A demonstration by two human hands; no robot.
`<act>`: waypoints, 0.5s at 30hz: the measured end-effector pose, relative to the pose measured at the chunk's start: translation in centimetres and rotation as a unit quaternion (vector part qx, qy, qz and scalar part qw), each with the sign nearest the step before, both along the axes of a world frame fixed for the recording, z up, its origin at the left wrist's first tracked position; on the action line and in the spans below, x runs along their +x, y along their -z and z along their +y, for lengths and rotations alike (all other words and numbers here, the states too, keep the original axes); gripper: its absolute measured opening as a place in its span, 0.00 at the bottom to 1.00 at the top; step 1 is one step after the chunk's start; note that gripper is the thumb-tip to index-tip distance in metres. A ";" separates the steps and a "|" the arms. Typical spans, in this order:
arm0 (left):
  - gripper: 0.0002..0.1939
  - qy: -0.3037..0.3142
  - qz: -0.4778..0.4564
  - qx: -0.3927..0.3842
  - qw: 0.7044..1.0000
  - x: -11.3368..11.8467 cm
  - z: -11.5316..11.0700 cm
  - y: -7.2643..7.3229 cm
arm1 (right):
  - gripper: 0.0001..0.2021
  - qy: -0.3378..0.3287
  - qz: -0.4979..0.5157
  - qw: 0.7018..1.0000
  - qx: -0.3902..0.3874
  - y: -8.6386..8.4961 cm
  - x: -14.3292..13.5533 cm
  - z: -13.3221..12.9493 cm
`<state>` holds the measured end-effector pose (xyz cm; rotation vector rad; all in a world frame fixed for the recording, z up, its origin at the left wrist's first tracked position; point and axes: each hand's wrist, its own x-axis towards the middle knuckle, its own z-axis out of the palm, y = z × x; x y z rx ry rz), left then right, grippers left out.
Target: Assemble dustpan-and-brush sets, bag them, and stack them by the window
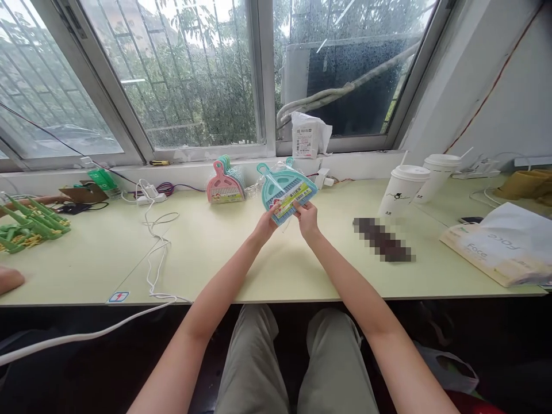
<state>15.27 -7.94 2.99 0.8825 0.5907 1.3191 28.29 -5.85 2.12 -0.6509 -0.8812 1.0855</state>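
Above the pale green table (328, 270), a teal mini dustpan and brush set (282, 187) in clear wrap with a yellow label is held tilted up. My left hand (265, 226) pinches its lower left edge. Its lower right edge is gripped by my right hand (307, 218). Behind the set a second teal handle (290, 163) shows; the rest of that piece is hidden. To the left stands a row of wrapped dustpan sets, a pink one (224, 183) in front and teal ones (235, 169) behind.
White cables (157, 247) trail over the table's left side. Green plastic pieces (30, 224) lie at far left near another person's hand (11, 280). Paper cups (403, 190), a blurred dark item (383, 240) and a tissue pack (495, 247) are right. A white package (308, 138) stands on the sill.
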 end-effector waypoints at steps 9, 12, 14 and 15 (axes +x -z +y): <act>0.13 -0.141 -0.001 -0.051 0.989 -2.0 1.2 0.1 | 0.25 -0.076 -0.075 0.994 -0.002 0.2 0.1 0.5; 0.13 -0.161 0.001 -0.072 0.984 -3.2 1.3 -0.4 | 0.27 -0.075 -0.208 0.975 0.016 0.3 0.8 0.8; 0.14 -0.157 0.002 -0.088 0.984 -4.1 1.4 -0.7 | 0.25 -0.024 -0.348 0.935 0.062 0.5 1.1 0.9; 0.14 -0.154 0.000 -0.097 0.983 -4.5 1.5 -0.7 | 0.23 0.012 -0.422 0.902 0.093 0.7 1.1 0.7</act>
